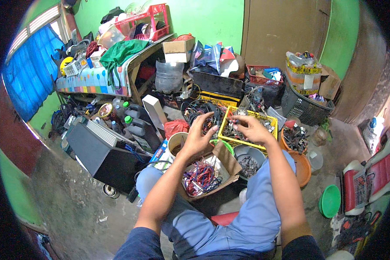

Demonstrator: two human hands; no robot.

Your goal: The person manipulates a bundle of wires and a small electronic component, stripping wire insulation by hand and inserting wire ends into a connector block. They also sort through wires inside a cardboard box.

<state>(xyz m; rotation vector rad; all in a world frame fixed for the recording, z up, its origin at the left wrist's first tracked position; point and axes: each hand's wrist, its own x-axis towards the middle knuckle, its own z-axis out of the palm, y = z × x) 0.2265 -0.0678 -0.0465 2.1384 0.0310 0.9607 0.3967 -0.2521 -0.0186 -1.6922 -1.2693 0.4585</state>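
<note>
My left hand [198, 138] is raised over a white bucket [176, 142], its thumb and fingers apart with nothing visible between them. My right hand [252, 130] hovers above a yellow plastic crate [243, 142] full of small mixed parts. Its thumb and fingers come together around something small, dark and reddish, too small to name. Below the hands, a cardboard box [228, 161] between my legs holds a tangle of red and blue wires [202, 177]. Beside it stands a grey bowl [256, 154] with small dark metal pieces in it.
Orange basins [300, 167] stand to the right, one with dark parts. Coiled black cables [199, 110] lie beyond the left hand. A black cabinet [100, 151] and dark bottles with green caps [138, 126] are at left. A green bowl [329, 201] lies far right.
</note>
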